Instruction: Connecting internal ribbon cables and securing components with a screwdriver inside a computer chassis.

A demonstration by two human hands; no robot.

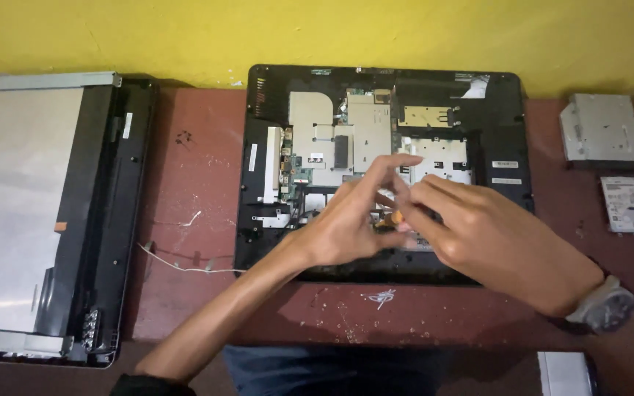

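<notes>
An opened black computer chassis [504, 132] lies flat in the middle of the table, its metal shields and green circuit board bared. Both my hands meet over its lower middle. My left hand [350, 220] has thumb and forefinger pinched together, its other fingers raised. My right hand [478, 235], with a watch on the wrist, holds a small orange-tipped tool [398, 217] between its fingers, pointing left toward my left fingertips. What sits under the fingertips is hidden.
A display panel in a black frame [104, 183] lies at the left. At the right lie a grey optical drive [602, 128] and a hard drive [627, 204]. A white wire [185, 265] trails across the reddish table [199, 147]. Yellow wall behind.
</notes>
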